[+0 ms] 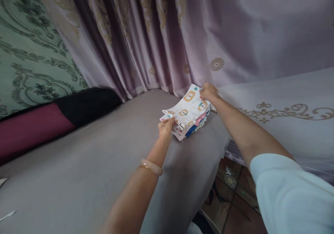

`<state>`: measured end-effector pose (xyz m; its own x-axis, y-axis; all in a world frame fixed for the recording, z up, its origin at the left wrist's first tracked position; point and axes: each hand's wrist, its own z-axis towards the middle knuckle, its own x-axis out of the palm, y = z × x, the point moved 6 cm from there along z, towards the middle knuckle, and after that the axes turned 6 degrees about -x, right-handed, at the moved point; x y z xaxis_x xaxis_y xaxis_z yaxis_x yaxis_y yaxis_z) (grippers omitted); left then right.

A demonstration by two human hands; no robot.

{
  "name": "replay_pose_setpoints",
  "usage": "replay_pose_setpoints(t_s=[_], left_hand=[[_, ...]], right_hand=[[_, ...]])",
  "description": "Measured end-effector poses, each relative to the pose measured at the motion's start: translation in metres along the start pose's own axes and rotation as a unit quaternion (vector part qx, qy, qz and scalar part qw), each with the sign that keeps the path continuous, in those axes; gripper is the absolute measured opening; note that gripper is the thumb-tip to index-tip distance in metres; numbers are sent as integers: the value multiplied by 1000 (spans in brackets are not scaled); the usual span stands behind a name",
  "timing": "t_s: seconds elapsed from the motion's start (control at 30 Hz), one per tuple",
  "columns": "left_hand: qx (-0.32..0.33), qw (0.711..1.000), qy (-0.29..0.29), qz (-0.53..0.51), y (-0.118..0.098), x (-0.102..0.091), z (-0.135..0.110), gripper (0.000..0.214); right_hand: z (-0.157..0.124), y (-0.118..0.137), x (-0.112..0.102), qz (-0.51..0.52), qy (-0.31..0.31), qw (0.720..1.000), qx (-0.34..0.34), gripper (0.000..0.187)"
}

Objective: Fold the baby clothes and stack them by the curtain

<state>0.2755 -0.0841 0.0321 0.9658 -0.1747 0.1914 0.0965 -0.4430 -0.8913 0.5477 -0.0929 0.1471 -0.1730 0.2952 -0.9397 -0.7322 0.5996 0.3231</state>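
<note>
A white printed cloth (188, 109) with yellow lion-like faces and small green marks lies on a stack of folded cloths (191, 131), whose pink, blue and pale edges show beneath it. My left hand (166, 127), below a pale bangle (151, 167), pinches the near left corner of the printed cloth. At the far right edge, my right hand (209, 91) is closed on the same cloth, its fingertips partly hidden. The stack sits near the corner of a bed with a grey sheet (125, 136).
Purple curtains (161, 53) hang along the far and right sides. A dark red and black bolster-like thing (39, 126) lies against the green patterned wall (39, 53). A small white stick (8, 215) is at the lower left. Tiled floor (232, 202) shows beyond the bed's right edge.
</note>
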Motion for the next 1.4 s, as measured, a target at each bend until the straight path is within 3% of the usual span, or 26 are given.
replay_pose_setpoints(t_s=[0.37,0.53,0.77,0.93,1.13,1.4], left_hand=[[-24,999,-3,22,26,-15,9,22],[3,997,19,74,23,-37,8,25],[8,993,-19,113,17,-109,0,38],[1,989,-46,139,11,-164,-15,49],[-24,980,-110,163,11,-242,-43,59],[-89,962,-235,109,13,-333,-96,53]], right_hand=[[6,-10,26,-48,-18,999,-2,24],[4,-14,38,-85,-30,996,-14,29],[-14,-11,51,-122,-64,988,-74,38],[-25,-5,70,-125,-43,981,-141,41],[-29,-24,94,-88,-6,994,-65,52],[-28,-27,96,-87,1,994,-67,52]])
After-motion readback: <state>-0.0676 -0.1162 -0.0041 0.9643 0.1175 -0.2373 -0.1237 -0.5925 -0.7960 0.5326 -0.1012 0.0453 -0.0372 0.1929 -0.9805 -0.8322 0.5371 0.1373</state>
